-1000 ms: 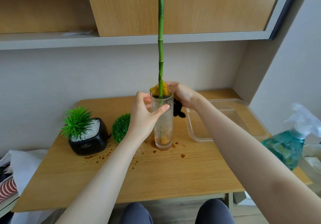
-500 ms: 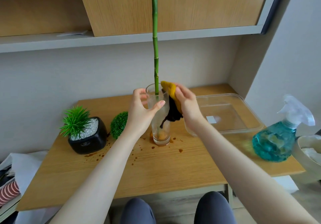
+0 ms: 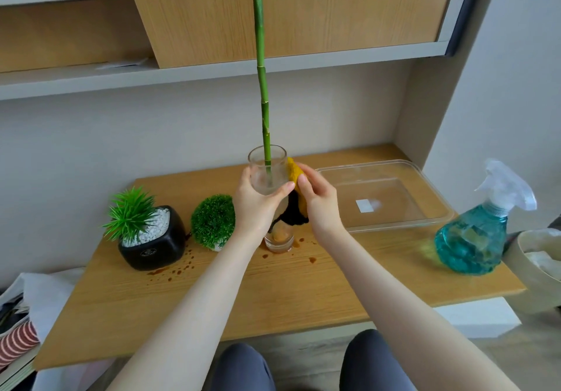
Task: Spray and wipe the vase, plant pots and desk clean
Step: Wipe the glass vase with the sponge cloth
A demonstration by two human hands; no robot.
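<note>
A tall glass vase [image 3: 267, 163] with a green bamboo stalk [image 3: 261, 66] stands mid-desk on the wooden desk [image 3: 273, 293]. My left hand [image 3: 258, 205] grips the vase's upper part from the left. My right hand [image 3: 318, 202] holds a yellow and black cloth [image 3: 294, 175] pressed against the vase's right side. Brown stains [image 3: 173, 270] spot the desk around the vase base and by the black pot [image 3: 154, 243] with a spiky green plant. A round green ball plant [image 3: 212, 220] sits between pot and vase. A teal spray bottle [image 3: 476, 236] stands at the desk's right end.
A shallow clear plastic tray [image 3: 385, 193] lies right of the vase. A pale bowl [image 3: 537, 257] sits beyond the desk's right edge. Shelves and a wooden cabinet [image 3: 288, 17] hang above. Cloth and a striped item [image 3: 15, 339] lie at lower left. My knees show below the desk edge.
My right hand with the cloth has come from behind the vase's rim round to its right side and slid lower. My left hand has kept its grip.
</note>
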